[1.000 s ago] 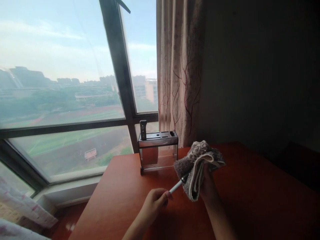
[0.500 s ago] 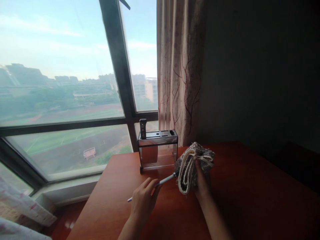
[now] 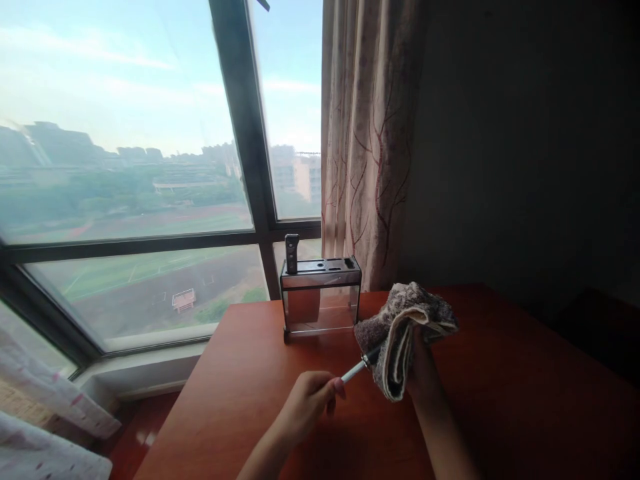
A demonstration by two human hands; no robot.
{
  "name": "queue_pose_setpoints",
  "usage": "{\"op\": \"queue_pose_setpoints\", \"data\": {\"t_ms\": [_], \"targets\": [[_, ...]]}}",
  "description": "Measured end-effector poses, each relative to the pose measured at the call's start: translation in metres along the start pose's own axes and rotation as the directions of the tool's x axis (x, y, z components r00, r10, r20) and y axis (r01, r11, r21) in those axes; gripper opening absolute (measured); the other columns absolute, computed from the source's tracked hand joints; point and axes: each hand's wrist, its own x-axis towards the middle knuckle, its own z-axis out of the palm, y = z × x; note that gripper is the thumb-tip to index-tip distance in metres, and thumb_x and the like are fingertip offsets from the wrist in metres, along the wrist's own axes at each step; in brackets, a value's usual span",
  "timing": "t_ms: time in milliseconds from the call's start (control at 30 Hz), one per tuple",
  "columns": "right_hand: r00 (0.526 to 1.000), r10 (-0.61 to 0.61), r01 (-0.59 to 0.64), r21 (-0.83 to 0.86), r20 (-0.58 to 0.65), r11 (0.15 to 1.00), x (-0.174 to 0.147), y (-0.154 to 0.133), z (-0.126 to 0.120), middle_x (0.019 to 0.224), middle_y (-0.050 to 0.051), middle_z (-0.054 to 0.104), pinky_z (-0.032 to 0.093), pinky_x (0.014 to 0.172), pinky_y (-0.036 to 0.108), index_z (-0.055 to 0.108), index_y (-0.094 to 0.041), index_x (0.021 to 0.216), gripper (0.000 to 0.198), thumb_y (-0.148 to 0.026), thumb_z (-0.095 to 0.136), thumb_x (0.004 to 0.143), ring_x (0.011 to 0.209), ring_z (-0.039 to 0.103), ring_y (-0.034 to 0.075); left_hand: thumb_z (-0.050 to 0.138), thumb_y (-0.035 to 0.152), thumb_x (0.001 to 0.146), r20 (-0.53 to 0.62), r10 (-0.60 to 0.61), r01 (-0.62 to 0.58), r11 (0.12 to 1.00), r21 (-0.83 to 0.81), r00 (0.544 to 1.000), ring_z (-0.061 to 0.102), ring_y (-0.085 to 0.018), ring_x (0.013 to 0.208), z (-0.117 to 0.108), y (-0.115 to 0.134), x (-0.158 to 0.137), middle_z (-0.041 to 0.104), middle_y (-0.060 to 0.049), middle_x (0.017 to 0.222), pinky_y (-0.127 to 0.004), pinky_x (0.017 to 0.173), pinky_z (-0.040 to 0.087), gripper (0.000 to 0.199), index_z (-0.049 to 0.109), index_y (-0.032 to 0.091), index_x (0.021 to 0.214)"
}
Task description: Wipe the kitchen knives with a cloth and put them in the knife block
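My left hand (image 3: 315, 397) is closed around a slim silver-white rod (image 3: 354, 372), the fingers wrapped over its near end. The rod slants up to the right, and its dark far end goes into the folds of a grey-brown fluffy cloth (image 3: 400, 333). My right hand (image 3: 423, 367) grips this folded cloth from the right and below, its fingers mostly hidden by the fabric. Behind the hands stands a clear-sided holder (image 3: 323, 281) with a slotted dark top. One black handle (image 3: 292, 255) sticks up from its left end.
The reddish-brown wooden table (image 3: 250, 400) carries the holder near its far edge. A large window (image 3: 135, 280) lies to the left and behind, with a patterned curtain (image 3: 370, 133) beside it. White spotted fabric (image 3: 55, 433) hangs at the lower left.
Both hands, the rod and the cloth have shifted right. My left hand is now nearer the cloth, and less of the rod shows. The cloth spreads wider. The view has turned slightly left.
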Motion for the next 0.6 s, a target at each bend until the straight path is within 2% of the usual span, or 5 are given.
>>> {"op": "queue_pose_setpoints", "data": {"t_ms": [167,267,367,467,600], "targets": [[0.999,-0.018,0.019,0.010,-0.040,1.000,0.001,0.004,0.005,0.098,0.003,0.073,0.054,0.073,0.034,0.064,-0.024,0.106,0.055,-0.060,0.071,0.066,0.091,0.067,0.024,0.044,0.058,0.085,0.043,-0.037,0.040,0.996,-0.081,0.998,0.037,-0.010,0.044,0.004,-0.004,0.002,0.048,0.003,0.047,-0.023,0.046,0.025,0.052,0.065,0.012,0.073],[0.992,-0.075,0.073,-0.024,-0.101,0.997,-0.003,0.004,0.014,0.099,0.002,0.073,0.054,0.076,0.033,0.064,-0.023,0.108,0.050,-0.051,0.074,0.068,0.090,0.068,0.023,0.051,0.047,0.085,-0.128,0.113,-0.093,0.984,0.154,0.985,0.048,-0.013,0.055,0.000,-0.004,0.003,0.058,-0.001,0.060,-0.023,0.053,0.033,0.036,0.064,0.015,0.075],[0.983,-0.092,0.080,-0.078,-0.161,0.994,-0.007,0.004,0.022,0.096,0.004,0.074,0.055,0.075,0.034,0.064,-0.021,0.107,0.050,-0.049,0.075,0.067,0.087,0.069,0.023,0.057,0.037,0.084,-0.266,0.289,-0.154,0.888,0.433,0.919,0.054,-0.016,0.067,-0.006,-0.003,0.003,0.064,-0.003,0.073,-0.024,0.060,0.037,0.022,0.064,0.018,0.077],[0.975,-0.120,0.102,-0.103,-0.189,0.990,-0.006,0.004,0.021,0.093,0.004,0.074,0.055,0.074,0.034,0.064,-0.020,0.107,0.050,-0.048,0.076,0.067,0.084,0.070,0.023,0.050,0.036,0.089,-0.235,0.336,-0.167,0.829,0.534,0.912,0.057,-0.017,0.067,-0.009,-0.001,0.000,0.065,-0.004,0.075,-0.024,0.062,0.037,0.024,0.065,0.020,0.080],[0.986,-0.103,0.094,-0.068,-0.134,0.993,0.003,0.006,0.010,0.103,0.003,0.072,0.055,0.078,0.034,0.062,-0.024,0.113,0.052,-0.047,0.075,0.068,0.092,0.068,0.022,0.042,0.038,0.093,-0.173,0.322,-0.202,0.848,0.491,0.931,0.056,-0.015,0.062,-0.005,0.001,-0.002,0.063,-0.003,0.066,-0.024,0.060,0.035,0.036,0.064,0.019,0.072]]}}
